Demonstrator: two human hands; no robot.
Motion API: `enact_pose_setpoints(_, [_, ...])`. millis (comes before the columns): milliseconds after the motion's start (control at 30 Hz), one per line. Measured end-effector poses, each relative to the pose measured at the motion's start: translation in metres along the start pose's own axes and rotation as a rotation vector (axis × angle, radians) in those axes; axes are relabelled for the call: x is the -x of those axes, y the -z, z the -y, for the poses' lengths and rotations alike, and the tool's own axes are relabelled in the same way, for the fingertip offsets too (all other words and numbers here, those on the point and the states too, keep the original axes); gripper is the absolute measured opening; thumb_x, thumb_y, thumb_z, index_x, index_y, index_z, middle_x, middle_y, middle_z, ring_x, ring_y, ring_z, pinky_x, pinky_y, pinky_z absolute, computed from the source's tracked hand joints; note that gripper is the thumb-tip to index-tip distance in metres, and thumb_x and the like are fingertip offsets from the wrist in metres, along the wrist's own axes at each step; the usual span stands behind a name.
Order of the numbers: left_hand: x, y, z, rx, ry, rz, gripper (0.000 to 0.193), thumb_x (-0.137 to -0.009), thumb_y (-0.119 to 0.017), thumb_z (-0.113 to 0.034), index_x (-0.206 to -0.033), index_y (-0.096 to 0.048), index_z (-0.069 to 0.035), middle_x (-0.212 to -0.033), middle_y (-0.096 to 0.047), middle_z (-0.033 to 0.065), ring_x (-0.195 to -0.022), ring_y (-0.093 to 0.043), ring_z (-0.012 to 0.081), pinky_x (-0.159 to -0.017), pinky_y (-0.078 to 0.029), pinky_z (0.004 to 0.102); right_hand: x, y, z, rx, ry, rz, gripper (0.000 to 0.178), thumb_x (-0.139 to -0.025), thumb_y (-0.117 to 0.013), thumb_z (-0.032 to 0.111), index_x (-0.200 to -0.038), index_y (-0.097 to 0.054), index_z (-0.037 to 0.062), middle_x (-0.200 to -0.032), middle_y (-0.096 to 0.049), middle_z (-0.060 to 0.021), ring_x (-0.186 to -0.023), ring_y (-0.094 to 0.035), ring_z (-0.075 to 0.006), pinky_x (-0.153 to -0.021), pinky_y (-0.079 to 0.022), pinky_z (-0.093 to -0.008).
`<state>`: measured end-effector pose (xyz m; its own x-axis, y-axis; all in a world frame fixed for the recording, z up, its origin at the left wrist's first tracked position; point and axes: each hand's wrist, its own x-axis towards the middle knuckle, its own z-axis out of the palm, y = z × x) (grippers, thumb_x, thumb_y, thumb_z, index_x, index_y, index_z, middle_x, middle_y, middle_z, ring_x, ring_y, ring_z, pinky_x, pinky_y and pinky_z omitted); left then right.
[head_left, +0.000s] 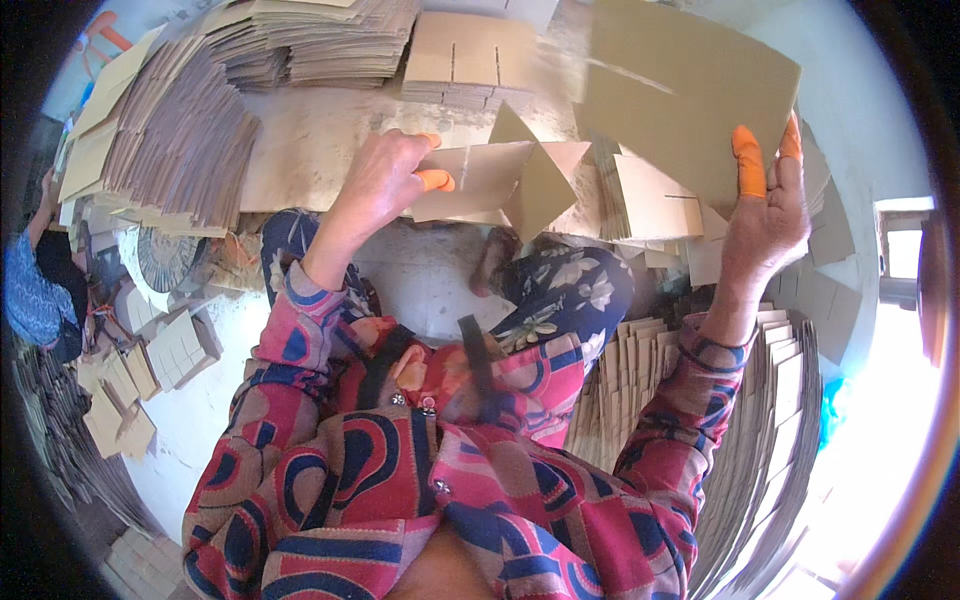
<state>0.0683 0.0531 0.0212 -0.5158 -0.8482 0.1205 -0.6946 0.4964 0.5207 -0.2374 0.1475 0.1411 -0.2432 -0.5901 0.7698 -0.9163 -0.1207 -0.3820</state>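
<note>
Orange finger covers show on both of my hands. My left hand [385, 180] is closed, its thumb and a fingertip gripping the left end of a slotted cardboard strip [485, 175]. That strip meets crossing cardboard pieces [541, 192] standing at its right, like part of a box divider. Raised at the upper right, a large brown cardboard sheet [690, 95] with a slit is pinched by its lower right corner in my right hand [775, 205]. Its left edge is blurred. The sheet hides part of the bench behind it.
Slotted cardboard pieces are stacked on the bench [310, 150] at the back [470, 50], with taller stacks at the left [165, 130]. More upright cardboard rows [765, 430] stand by my right forearm. Another person's patterned blue sleeve [40, 290] shows at the far left.
</note>
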Motion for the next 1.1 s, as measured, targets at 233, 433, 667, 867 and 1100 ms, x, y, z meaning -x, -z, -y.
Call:
enact_pose_setpoints(233, [0.004, -0.022, 0.019, 0.189, -0.125, -0.136, 0.011, -0.077, -0.066, -0.009, -0.078, -0.063, 0.001, -0.069, -0.058, 0.0248, -0.072, -0.06, 0.0437, -0.063, -0.046, 0.0485, -0.015, -0.027, 0.042, -0.448, -0.137, 0.424, 0.048, -0.086, -0.071, 0.007, -0.131, -0.057, 0.0003, -0.114, -0.069, -0.01, -0.096, -0.059, -0.0068, -0.084, -0.051, -0.0242])
enact_pose_setpoints(433, [0.004, -0.021, 0.019, 0.076, -0.103, -0.087, 0.013, -0.08, -0.068, -0.01, -0.09, -0.07, -0.002, -0.075, -0.062, 0.0234, -0.071, -0.062, 0.0407, -0.062, -0.048, 0.0441, -0.022, -0.046, 0.048, -0.426, -0.078, 0.575, 0.045, -0.086, -0.07, 0.006, -0.127, -0.057, -0.0053, -0.116, -0.068, -0.0148, -0.096, -0.056, -0.005, -0.084, -0.05, -0.0238])
enact_pose_setpoints(667, [0.003, -0.021, 0.022, 0.093, -0.115, -0.113, 0.009, -0.082, -0.066, -0.011, -0.085, -0.07, -0.003, -0.07, -0.06, 0.0227, -0.065, -0.06, 0.0413, -0.059, -0.046, 0.0453, -0.028, -0.05, 0.054, -0.45, -0.098, 0.618, 0.044, -0.085, -0.07, 0.007, -0.124, -0.057, -0.0069, -0.119, -0.066, -0.0177, -0.098, -0.055, -0.0041, -0.084, -0.049, -0.0238])
enact_pose_setpoints(867, [0.003, -0.026, 0.023, 0.122, -0.132, -0.155, 0.009, -0.082, -0.066, -0.013, -0.086, -0.07, -0.005, -0.067, -0.059, 0.0216, -0.063, -0.06, 0.0395, -0.058, -0.046, 0.0447, -0.023, -0.055, 0.056, -0.343, -0.091, 0.69, 0.046, -0.086, -0.069, 0.006, -0.128, -0.055, -0.0068, -0.116, -0.067, -0.0122, -0.096, -0.057, -0.0054, -0.084, -0.049, -0.0227])
enact_pose_setpoints(1100, [0.003, -0.025, 0.019, 0.096, -0.13, -0.161, 0.009, -0.082, -0.066, -0.012, -0.086, -0.07, -0.005, -0.066, -0.06, 0.0209, -0.064, -0.061, 0.0388, -0.058, -0.047, 0.0449, -0.004, -0.077, 0.057, -0.3, 0.023, 0.713, 0.048, -0.088, -0.069, 0.01, -0.131, -0.055, -0.0019, -0.11, -0.07, -0.0107, -0.089, -0.058, -0.0044, -0.08, -0.05, -0.0217])
